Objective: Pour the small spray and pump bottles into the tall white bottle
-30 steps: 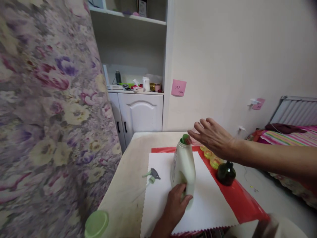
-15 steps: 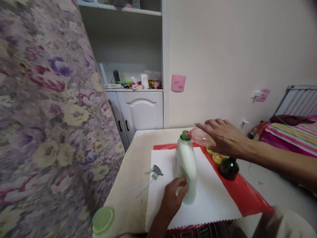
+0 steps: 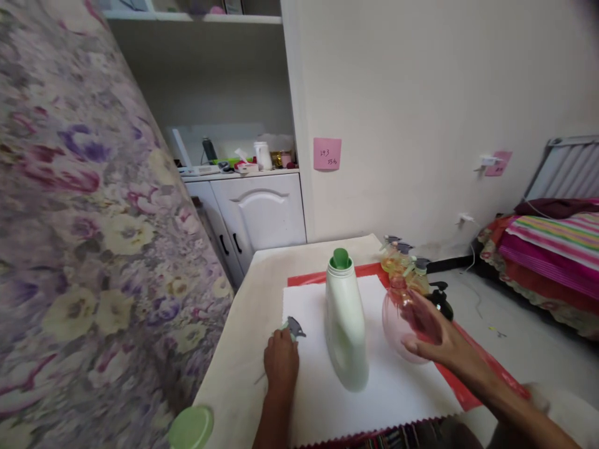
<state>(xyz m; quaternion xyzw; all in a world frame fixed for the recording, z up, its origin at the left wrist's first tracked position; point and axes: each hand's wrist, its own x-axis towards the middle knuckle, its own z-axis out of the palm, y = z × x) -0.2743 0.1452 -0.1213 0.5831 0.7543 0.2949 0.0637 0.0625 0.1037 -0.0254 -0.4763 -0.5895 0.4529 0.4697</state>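
My left hand (image 3: pixel 281 363) reaches down at the left of the white sheet, its fingers closed on a grey and green spray pump head (image 3: pixel 294 327) with a thin tube. Upright on the right of the sheet is a clear pink bottle (image 3: pixel 395 318) with an open neck, and my right hand (image 3: pixel 433 340) grips its right side. Between the hands a large pale green detergent jug (image 3: pixel 345 324) stands on its own, uncapped, with a green spout in its mouth. Its round green cap (image 3: pixel 191 428) lies at the table's near left.
Several spray bottles (image 3: pixel 402 262) with yellowish liquid line the table's right edge, with a dark green pump bottle (image 3: pixel 440 302) nearer. Red plastic (image 3: pixel 468 362) lies beneath the white sheet (image 3: pixel 309 399). A floral curtain (image 3: pixel 103 249) hangs at left; a bed (image 3: pixel 552 255) stands at right.
The pink bottle, tipped over the jug's mouth before, is now upright to the jug's right in my right hand. My left hand has left the jug and moved left onto the spray pump head.
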